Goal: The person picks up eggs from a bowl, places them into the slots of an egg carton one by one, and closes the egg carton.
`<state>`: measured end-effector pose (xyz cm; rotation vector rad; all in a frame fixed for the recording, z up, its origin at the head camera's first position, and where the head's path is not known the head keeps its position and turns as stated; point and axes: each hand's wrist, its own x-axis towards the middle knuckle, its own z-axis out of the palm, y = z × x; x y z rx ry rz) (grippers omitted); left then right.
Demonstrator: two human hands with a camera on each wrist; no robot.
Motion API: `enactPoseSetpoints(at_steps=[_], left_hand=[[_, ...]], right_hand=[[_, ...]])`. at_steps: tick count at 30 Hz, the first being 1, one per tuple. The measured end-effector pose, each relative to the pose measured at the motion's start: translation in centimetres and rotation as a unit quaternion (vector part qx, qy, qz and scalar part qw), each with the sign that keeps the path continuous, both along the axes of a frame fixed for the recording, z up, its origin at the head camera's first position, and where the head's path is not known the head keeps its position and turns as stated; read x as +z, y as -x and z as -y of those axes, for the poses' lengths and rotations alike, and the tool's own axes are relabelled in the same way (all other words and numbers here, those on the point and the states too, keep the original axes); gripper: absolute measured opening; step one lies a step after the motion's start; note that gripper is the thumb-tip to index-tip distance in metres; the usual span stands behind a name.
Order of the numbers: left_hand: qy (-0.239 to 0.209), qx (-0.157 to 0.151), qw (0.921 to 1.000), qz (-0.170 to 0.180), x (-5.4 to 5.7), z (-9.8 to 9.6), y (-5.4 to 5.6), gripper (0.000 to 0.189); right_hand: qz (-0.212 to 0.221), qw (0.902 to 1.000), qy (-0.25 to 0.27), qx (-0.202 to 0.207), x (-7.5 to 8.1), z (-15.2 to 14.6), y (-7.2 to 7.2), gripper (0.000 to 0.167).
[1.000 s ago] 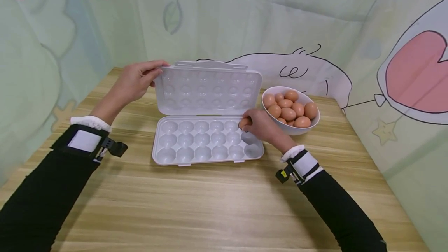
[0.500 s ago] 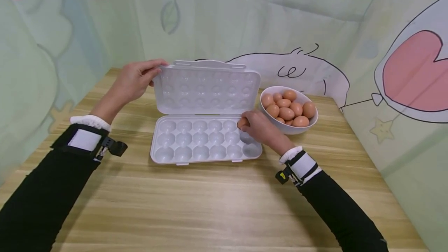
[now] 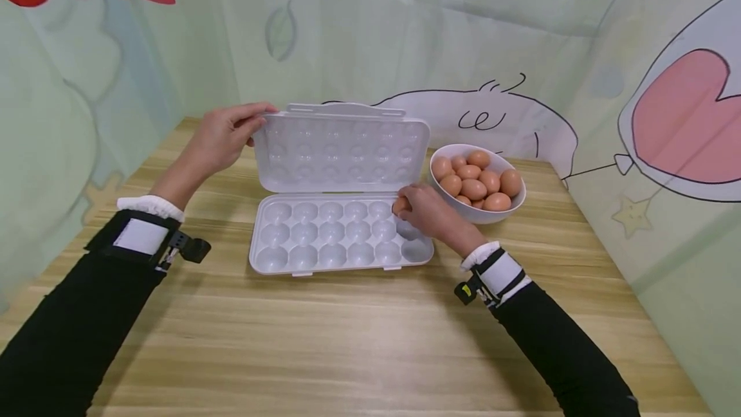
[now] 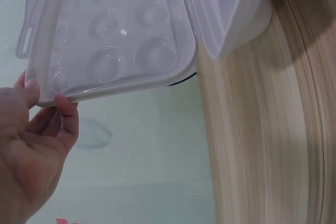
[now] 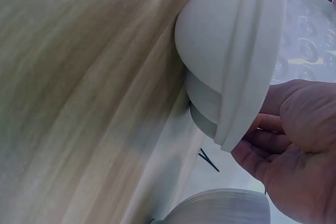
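Note:
A white plastic egg box lies unfolded on the table, its tray (image 3: 346, 265) of round hollows flat and its lid (image 3: 347, 153) standing up behind. My left hand (image 3: 222, 137) pinches the lid's upper left corner between thumb and fingers, as the left wrist view also shows at the lid (image 4: 121, 35). Over the tray's back right hollow, my right hand (image 3: 425, 208) holds a brown egg (image 3: 399, 206) with its fingertips. In the right wrist view the tray's rim (image 5: 257, 61) hides that egg. The tray's other visible hollows hold nothing.
Right of the egg box, close to my right hand, stands a white bowl (image 3: 492, 216) heaped with several brown eggs (image 3: 474, 189). A printed cloth (image 3: 370, 37) hangs behind and at both sides of the wooden table (image 3: 347, 340).
Both hands keep their holds on the lid and the egg, and the egg stays at the back right hollow. The head view has shifted slightly.

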<state>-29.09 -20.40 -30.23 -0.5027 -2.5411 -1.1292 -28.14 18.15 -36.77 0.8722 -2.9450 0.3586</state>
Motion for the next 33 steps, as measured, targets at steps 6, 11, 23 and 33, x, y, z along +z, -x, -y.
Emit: enactPoseSetpoints(at_steps=[6,11,23,33], left_hand=[[0.003,0.002,1.0,-0.007,-0.3,0.1,0.2,0.033],[0.007,0.001,0.9999,-0.009,-0.4,0.1,0.2,0.033],[0.005,0.004,1.0,-0.001,-0.4,0.1,-0.1,0.033],[0.003,0.002,0.9999,-0.01,-0.3,0.2,-0.1,0.032]], right_hand=[[-0.004,0.9996,0.021,-0.016,0.7,-0.3,-0.2,0.034],[-0.033,0.9974,0.051,-0.038,2.9,-1.8,-0.7,0.036],[-0.078,0.9944,0.054,-0.047,6.4,-7.2,-0.5,0.043],[-0.034,0.9943,0.034,-0.095,6.1,-10.7,0.6,0.07]])
